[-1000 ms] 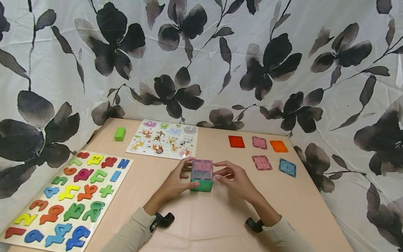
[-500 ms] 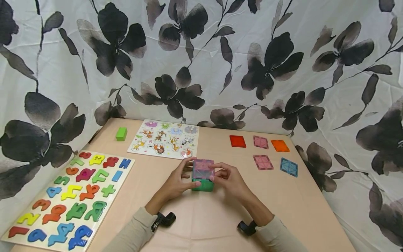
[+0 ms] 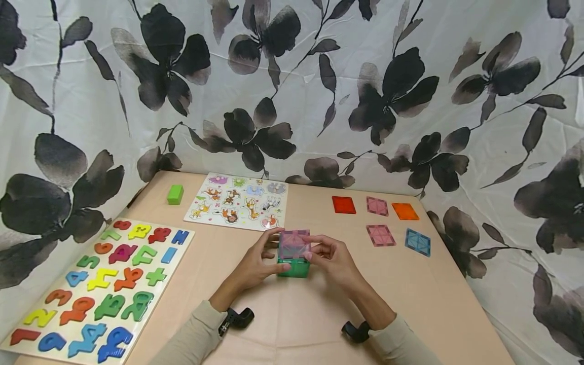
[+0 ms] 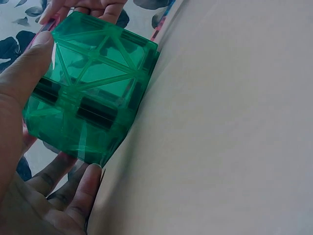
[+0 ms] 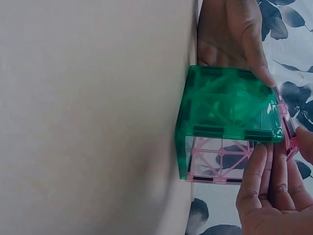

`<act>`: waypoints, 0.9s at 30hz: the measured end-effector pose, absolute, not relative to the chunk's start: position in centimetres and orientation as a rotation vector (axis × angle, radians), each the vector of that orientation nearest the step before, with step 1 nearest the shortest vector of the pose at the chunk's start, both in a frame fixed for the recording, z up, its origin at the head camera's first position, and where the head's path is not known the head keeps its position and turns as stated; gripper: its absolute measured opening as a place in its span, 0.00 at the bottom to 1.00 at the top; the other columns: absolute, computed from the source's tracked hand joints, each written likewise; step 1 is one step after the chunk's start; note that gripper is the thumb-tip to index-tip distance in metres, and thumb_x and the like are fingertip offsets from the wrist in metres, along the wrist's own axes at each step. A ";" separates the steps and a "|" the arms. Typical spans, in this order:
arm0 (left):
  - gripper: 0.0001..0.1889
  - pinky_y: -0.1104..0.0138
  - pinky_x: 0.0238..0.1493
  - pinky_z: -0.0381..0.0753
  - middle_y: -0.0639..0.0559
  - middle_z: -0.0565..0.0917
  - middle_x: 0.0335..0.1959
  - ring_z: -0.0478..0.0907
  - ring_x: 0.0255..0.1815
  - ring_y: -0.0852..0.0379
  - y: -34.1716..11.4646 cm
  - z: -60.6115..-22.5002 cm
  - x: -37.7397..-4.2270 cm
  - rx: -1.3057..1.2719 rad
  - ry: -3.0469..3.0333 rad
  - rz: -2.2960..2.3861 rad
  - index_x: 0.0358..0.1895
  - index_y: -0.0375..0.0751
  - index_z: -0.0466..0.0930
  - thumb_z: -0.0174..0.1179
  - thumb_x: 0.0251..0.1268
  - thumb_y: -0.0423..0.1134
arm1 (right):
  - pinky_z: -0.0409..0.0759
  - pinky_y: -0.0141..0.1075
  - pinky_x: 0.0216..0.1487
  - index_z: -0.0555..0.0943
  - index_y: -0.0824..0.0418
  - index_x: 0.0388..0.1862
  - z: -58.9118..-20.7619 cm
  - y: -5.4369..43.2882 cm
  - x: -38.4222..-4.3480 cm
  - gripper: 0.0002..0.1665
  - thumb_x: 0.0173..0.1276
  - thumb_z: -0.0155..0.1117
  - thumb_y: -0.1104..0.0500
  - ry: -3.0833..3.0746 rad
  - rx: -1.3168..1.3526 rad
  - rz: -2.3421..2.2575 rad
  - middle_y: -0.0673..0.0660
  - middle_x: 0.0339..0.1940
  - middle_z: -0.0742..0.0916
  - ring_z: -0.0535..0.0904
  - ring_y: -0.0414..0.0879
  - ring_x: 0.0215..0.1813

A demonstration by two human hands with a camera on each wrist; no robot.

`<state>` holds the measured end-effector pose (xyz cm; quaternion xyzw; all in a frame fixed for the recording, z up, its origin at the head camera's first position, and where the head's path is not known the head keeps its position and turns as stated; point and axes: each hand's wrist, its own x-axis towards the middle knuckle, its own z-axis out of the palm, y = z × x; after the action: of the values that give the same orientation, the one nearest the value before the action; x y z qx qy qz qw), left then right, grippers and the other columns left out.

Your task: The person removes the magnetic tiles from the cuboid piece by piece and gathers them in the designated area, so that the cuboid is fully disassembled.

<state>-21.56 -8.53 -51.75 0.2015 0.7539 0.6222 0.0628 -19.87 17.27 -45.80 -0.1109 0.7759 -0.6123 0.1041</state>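
The right hand [image 3: 335, 258] has just closed in: a second ago it hovered beside the pink tile [image 3: 292, 244], and now its thumb and fingers pinch that tile's right edge. The left hand [image 3: 257, 261] hasn't shifted much; it grips the green box [image 3: 293, 270], thumb on the front. The pink tile sits over the box, in the middle of the worktop [image 3: 319, 324]; I can't tell whether the box rests there or is held just above. Over by the right hand, the box's side is open. To my eye, both hands being on it suggests the top is being adjusted, though I can't see whether it lies flush.
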 end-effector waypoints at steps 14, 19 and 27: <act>0.46 0.47 0.69 0.79 0.43 0.75 0.75 0.79 0.69 0.44 -8.5 -51.8 -21.6 0.633 2.285 1.886 0.82 0.59 0.61 0.78 0.64 0.43 | 0.87 0.29 0.54 0.83 0.51 0.68 -45.5 17.8 -19.5 0.26 0.74 0.70 0.65 2.300 -0.310 -1.889 0.64 0.49 0.91 0.86 0.60 0.52; 0.47 0.45 0.70 0.79 0.41 0.74 0.75 0.78 0.71 0.40 -8.6 -51.7 -21.6 0.638 2.282 1.887 0.82 0.57 0.60 0.78 0.64 0.43 | 0.89 0.32 0.55 0.82 0.52 0.69 -45.0 19.4 -20.2 0.26 0.75 0.68 0.67 2.352 -0.317 -1.932 0.66 0.51 0.89 0.85 0.67 0.54; 0.47 0.44 0.70 0.79 0.40 0.74 0.75 0.77 0.71 0.39 -8.6 -51.7 -21.5 0.631 2.294 1.870 0.83 0.56 0.60 0.78 0.64 0.45 | 0.89 0.31 0.54 0.80 0.54 0.72 -45.8 24.1 -22.6 0.26 0.78 0.65 0.66 2.502 -0.087 -1.832 0.68 0.55 0.88 0.87 0.68 0.59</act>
<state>-21.49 -8.59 -51.75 0.2081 0.7568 0.6169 0.0578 -22.57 24.08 -45.76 -0.0280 0.8063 -0.5905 0.0199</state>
